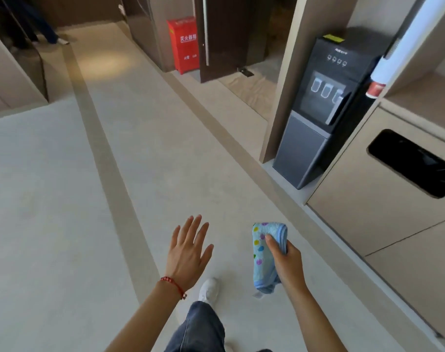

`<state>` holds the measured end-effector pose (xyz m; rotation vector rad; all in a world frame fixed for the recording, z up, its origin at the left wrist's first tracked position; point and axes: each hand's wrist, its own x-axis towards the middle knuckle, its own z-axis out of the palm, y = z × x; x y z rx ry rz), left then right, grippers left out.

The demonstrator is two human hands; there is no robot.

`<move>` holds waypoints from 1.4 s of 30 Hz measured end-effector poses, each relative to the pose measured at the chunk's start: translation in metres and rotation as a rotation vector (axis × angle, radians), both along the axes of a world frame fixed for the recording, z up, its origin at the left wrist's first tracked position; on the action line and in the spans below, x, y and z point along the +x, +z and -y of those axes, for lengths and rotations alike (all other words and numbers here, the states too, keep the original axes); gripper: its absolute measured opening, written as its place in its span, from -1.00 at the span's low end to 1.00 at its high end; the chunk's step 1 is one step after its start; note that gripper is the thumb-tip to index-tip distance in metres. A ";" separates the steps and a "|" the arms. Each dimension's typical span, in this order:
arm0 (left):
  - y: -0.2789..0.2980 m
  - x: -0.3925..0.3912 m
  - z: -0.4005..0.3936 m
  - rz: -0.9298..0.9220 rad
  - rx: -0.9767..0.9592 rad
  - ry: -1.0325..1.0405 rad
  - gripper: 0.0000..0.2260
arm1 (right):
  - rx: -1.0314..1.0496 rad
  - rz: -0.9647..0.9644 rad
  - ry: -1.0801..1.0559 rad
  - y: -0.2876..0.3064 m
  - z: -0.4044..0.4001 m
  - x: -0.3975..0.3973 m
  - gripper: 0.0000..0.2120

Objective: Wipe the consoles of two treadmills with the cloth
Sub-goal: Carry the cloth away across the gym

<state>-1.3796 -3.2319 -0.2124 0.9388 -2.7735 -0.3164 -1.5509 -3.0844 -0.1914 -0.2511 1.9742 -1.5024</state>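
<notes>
My right hand (286,260) grips a folded light-blue cloth (263,252) with coloured dots, holding it upright above the floor at lower centre. To its left my left hand (188,250) is held out flat, fingers straight and spread, holding nothing; a red bead bracelet sits on its wrist. No treadmill or console is in view.
I stand in a pale-floored corridor (64,186). A black water dispenser (323,110) sits in a niche on the right, beside beige cabinets with a dark bin slot (414,163). A red fire-extinguisher box (184,44) and a dark door stand farther ahead. Another person's legs (48,31) show at far left.
</notes>
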 end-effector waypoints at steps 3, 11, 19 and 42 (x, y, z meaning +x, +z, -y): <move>-0.002 -0.057 0.038 -0.018 -0.008 -0.132 -0.51 | 0.006 0.005 -0.151 -0.007 0.012 -0.037 -0.95; 0.005 -0.209 0.111 -0.031 -0.052 -0.502 -0.48 | -0.026 0.029 -0.567 -0.004 0.036 -0.120 -0.94; 0.008 -0.344 0.101 -0.008 -0.003 -0.756 -0.47 | -0.021 0.045 -0.873 -0.001 0.011 -0.188 -0.91; 0.042 -0.714 -0.011 -0.126 0.053 -0.875 -0.50 | -0.078 -0.107 -0.932 0.048 -0.090 -0.546 -0.86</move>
